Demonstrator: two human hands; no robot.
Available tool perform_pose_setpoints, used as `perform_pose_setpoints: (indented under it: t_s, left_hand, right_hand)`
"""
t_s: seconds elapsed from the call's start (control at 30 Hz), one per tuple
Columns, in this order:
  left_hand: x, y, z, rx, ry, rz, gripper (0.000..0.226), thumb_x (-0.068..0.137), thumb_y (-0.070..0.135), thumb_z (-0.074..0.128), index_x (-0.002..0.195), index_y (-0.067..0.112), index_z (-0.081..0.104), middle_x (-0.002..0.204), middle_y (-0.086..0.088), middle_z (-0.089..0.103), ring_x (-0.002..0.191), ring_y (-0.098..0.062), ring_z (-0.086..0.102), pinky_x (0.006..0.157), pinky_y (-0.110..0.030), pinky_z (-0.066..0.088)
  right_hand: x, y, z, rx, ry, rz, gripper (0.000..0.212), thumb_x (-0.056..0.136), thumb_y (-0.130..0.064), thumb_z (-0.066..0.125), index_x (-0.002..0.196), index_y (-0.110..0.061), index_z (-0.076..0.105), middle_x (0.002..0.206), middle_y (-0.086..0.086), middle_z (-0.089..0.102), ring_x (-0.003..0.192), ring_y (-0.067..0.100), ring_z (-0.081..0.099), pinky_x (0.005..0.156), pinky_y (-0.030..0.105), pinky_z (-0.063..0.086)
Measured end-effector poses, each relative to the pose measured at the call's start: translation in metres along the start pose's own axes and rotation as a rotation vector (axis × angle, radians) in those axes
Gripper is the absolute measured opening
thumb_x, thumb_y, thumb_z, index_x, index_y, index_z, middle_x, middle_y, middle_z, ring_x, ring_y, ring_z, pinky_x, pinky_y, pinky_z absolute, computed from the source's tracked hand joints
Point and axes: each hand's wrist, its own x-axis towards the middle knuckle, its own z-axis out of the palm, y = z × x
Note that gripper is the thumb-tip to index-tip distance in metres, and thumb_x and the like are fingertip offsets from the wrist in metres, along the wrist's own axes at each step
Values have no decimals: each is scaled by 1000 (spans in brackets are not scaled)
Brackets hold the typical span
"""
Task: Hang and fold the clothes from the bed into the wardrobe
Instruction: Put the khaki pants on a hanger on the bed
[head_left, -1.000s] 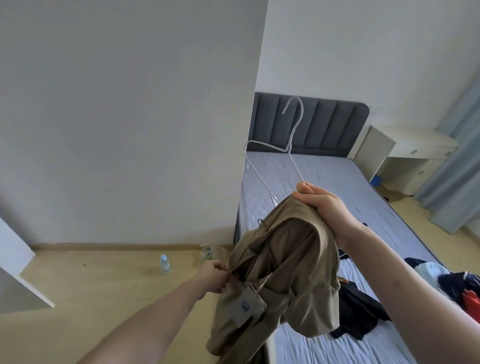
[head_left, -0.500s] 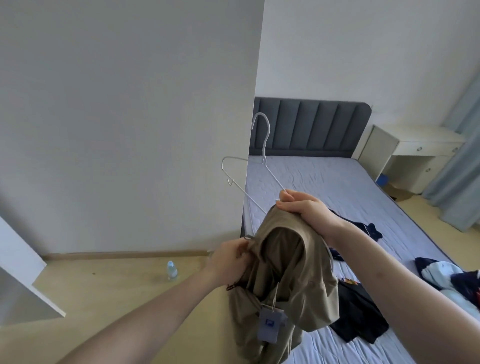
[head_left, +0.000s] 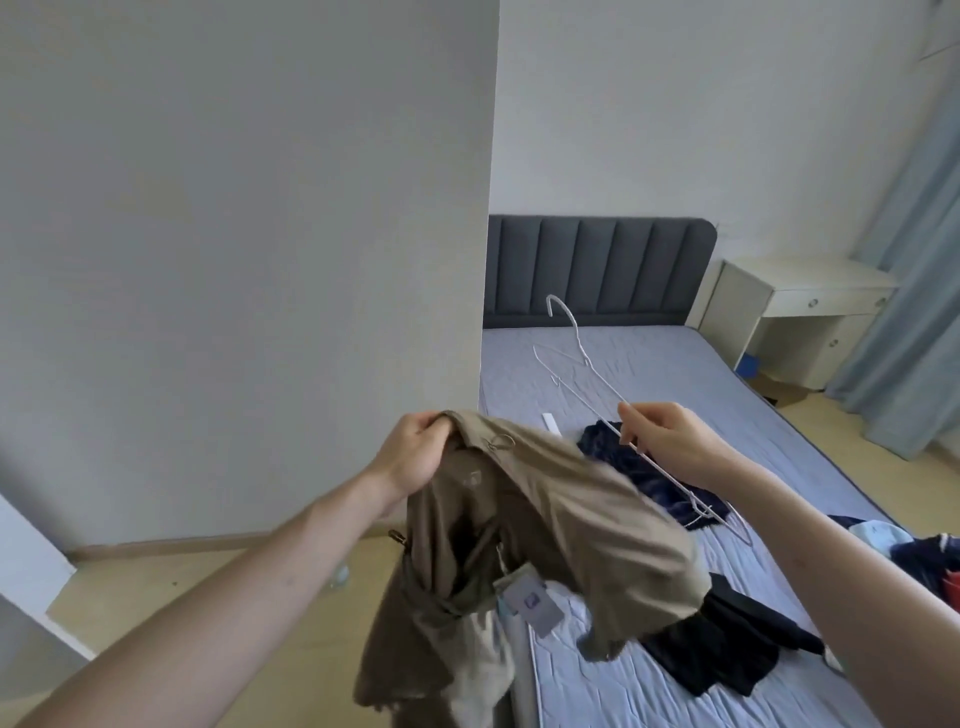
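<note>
While the wall fills my left side, I see the left hand clenched on the collar of the khaki garment, which hangs in the air over the near edge of the bed, a paper tag dangling from it. Moving right, the right hand pinches the white wire hanger by its lower bar, hook pointing away towards the grey headboard. Dark clothes lie on the mattress beneath, more bunched at the far right, beyond them a cream bench and blue curtain.
</note>
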Motion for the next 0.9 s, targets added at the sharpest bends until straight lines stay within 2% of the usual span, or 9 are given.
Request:
perform_pose_setpoints:
  t_s: [0.1,0.2,0.27,0.37,0.47,0.53,0.57,0.73,0.9]
  left_hand:
    - [8,6,-15,73,99,-49,43,89,37,46,82,0,67,76,-8,70,75,-21,60,72,-35,46]
    - [14,1,-27,307,134,-95,41,92,32,49,55,17,55,52,9,47,55,-16,45,57,-31,34]
    - [17,-5,-32,413,166,-107,50,95,26,50,45,20,48,41,7,38,51,-16,38,51,-32,29]
    - [19,-9,-41,478,202,-101,52,96,23,51,44,28,58,51,-4,51,58,-19,46,54,-30,35]
    - [19,-7,-54,479,212,-107,45,96,23,50,58,34,72,68,1,67,74,-20,60,65,-29,45]
    - [22,-4,-63,482,251,-121,35,96,24,51,74,26,78,84,-5,73,89,-27,65,75,-31,48]
    - [23,-2,-68,479,278,-122,33,96,25,51,74,23,76,87,-8,73,93,-30,66,75,-32,47]
    - [29,12,-82,443,332,-74,39,98,23,51,63,30,68,86,-2,71,93,-27,63,75,-29,41]
    - [27,29,-84,368,292,-9,37,96,24,49,80,35,81,89,20,76,83,-9,63,78,-24,45]
  right_hand:
    - [-14,3,-6,-27,-22,-44,57,106,-52,38,68,-15,59,56,-5,50,51,13,40,58,32,36]
    - [-30,2,-10,-31,-67,-96,52,107,-48,35,67,-21,55,57,-8,53,49,8,38,56,27,35]
    - [-40,0,-12,-7,-89,-123,49,107,-45,34,70,-25,58,59,-9,50,50,7,36,55,23,33]
    - [-52,-2,-10,84,-97,-119,47,107,-43,37,75,-28,67,57,-11,43,48,8,31,47,18,28]
    - [-60,-4,-6,109,-118,-129,50,107,-43,38,71,-25,68,53,-10,43,47,10,31,46,18,26]
    - [-63,-5,-3,116,-126,-132,52,105,-45,39,68,-23,66,52,-9,39,47,11,30,47,20,29]
    - [-63,-5,-2,123,-129,-132,52,104,-46,39,67,-21,65,52,-8,37,48,11,29,48,21,30]
    - [-62,-8,13,125,-155,-133,54,106,-45,40,65,-20,64,52,-7,34,48,11,29,49,18,28]
    - [-57,-19,35,74,-189,-164,53,107,-43,40,65,-19,63,54,-5,35,49,11,32,51,20,30]
